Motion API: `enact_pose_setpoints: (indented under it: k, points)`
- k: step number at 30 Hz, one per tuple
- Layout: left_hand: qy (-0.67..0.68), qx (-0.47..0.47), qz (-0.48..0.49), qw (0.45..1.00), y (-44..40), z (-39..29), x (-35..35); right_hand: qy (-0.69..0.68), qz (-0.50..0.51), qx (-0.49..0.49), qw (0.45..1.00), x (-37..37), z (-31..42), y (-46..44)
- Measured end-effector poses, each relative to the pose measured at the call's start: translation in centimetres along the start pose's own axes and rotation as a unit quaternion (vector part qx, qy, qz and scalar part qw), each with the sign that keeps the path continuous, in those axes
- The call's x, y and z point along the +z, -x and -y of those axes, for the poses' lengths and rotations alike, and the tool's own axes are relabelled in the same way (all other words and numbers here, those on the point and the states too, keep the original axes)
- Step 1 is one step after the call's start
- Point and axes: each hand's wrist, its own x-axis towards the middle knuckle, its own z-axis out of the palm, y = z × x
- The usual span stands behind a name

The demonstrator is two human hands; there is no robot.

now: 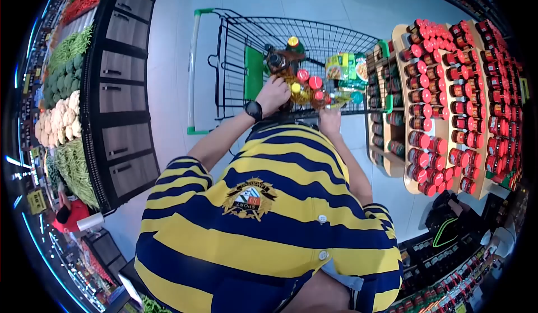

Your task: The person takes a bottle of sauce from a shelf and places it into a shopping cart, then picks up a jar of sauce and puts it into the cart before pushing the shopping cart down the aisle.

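Bottles [315, 82] and packets [341, 70] are already placed in the cart [254, 78]; bottles are reached by the half-curled left hand [274, 95] (right hand's [330, 120] grip cannot be told)

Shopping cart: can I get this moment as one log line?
left hand: at bottles | right hand: near bottles | cart: bottles, green packets inside | both grips: unclear
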Motion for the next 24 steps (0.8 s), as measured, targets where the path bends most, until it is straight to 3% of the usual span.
enact_pose_setpoints:
  k: [1, 2, 5, 6, 24]
  points:
    - [-0.020, 0.094, -0.084, 0.992, 0.3, 0.0, 0.7, -0.002, -0.004, -0.007, 1.000, 0.1, 0.1, 0.2]
    - [0.044, -0.018, 0.023, 0.999, 0.6, -1.4, -0.1, -0.003, -0.001, -0.002, 1.000, 0.1, 0.1, 0.0]
    - [0.006, -0.019, 0.077, 0.997, 0.9, -2.0, -0.6, 0.005, 0.023, 0.003, 1.000, -0.2, 0.5, 0.0]
    - [0.000, 0.003, 0.032, 0.999, 1.5, -1.9, 0.2, 0.007, 0.018, -0.001, 1.000, -0.3, 0.7, 0.1]
    - [-0.022, -0.015, 0.021, 0.999, 4.3, -7.5, -3.8, 0.003, -0.021, -0.019, 1.000, -1.2, 1.0, 0.3]
